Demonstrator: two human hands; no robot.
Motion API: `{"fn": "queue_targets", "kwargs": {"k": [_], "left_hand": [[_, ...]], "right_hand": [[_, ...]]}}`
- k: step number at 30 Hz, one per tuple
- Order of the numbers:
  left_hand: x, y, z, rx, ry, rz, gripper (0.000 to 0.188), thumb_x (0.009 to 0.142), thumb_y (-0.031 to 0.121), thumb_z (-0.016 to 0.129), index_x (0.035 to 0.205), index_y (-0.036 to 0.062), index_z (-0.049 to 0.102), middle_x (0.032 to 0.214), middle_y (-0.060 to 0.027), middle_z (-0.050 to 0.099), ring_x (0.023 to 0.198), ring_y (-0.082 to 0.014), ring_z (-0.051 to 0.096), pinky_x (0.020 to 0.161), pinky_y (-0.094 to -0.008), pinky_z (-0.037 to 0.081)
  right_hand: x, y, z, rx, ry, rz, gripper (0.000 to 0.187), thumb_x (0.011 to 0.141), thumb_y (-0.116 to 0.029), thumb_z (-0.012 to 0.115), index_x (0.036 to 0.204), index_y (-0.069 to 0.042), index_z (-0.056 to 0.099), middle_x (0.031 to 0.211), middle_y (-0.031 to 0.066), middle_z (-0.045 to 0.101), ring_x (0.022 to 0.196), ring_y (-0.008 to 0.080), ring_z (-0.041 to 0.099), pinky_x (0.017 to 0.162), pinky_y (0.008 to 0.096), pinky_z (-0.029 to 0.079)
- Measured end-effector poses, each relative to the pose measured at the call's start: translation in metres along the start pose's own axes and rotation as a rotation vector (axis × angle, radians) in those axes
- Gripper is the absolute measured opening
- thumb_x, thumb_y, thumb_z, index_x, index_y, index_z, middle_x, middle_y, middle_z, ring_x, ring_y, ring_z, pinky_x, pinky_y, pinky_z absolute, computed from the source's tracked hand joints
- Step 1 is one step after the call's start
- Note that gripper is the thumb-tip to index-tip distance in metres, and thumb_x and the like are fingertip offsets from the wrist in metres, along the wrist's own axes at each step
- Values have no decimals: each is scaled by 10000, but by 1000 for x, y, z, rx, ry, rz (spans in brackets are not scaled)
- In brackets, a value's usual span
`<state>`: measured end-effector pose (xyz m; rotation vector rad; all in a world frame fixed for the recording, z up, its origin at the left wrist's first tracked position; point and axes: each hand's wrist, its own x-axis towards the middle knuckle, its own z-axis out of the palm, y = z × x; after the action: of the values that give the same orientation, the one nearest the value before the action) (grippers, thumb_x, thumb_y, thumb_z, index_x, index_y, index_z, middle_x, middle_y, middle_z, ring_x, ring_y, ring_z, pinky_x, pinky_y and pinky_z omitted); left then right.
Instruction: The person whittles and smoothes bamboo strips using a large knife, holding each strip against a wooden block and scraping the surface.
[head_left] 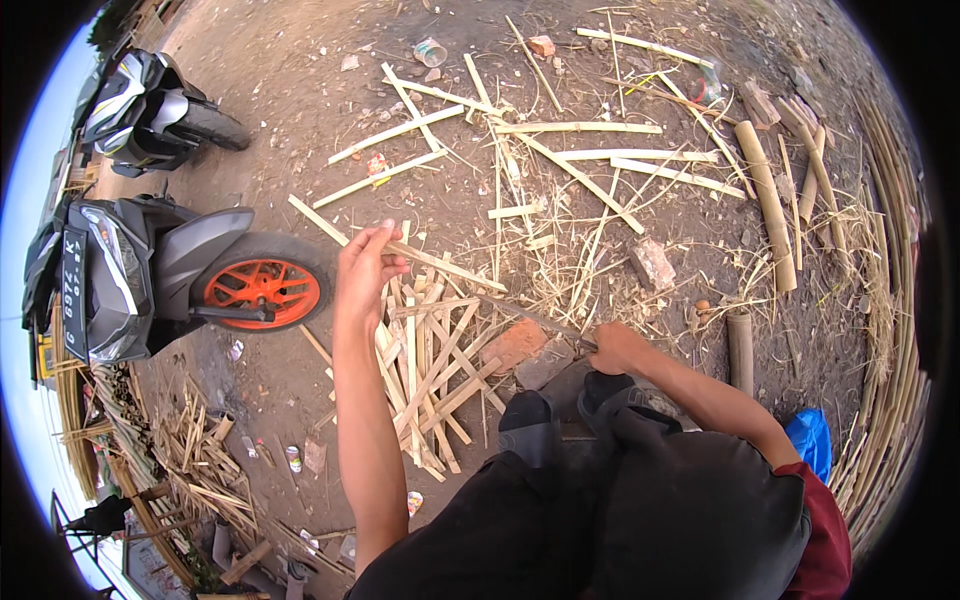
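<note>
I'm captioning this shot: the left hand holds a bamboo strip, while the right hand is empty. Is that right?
Not quite: the right hand isn't empty. The head view shows it gripping a long knife. The left hand does hold a bamboo strip.

Slanting pale strip (446, 264) near dark blade (541, 319)

Maroon sleeve (822, 535), black clothing (690, 500), seemingly dark footwear (526, 412).
</note>
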<state>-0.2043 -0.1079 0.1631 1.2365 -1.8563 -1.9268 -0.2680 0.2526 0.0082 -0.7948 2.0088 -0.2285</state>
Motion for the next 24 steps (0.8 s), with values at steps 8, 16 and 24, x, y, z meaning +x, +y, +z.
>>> {"fn": "queue_targets", "kwargs": {"k": [8,16,24], "left_hand": [[5,-11,31,-65,155,27,325,962,350,658,957,29,615,934,-107,653,667,-139,574,650,-288,537],[-23,4,38,457,203,426,215,887,195,788,939,3,707,724,-36,678,604,-57,565,586,-213,446],[-44,49,-36,244,516,575,308,906,265,776,884,-34,704,748,-56,687,656,-87,618,623,-224,493]], "right_hand": [[-11,-30,2,-22,-171,-70,374,759,-214,631,975,82,704,1020,302,692,1008,425,677,886,479,540],[-16,-36,-11,116,-366,67,358,774,-187,603,974,93,702,995,291,700,1005,397,688,864,479,551],[-20,0,-37,-106,-142,77,390,791,-165,613,1097,68,678,1014,306,686,992,384,700,857,470,567]]}}
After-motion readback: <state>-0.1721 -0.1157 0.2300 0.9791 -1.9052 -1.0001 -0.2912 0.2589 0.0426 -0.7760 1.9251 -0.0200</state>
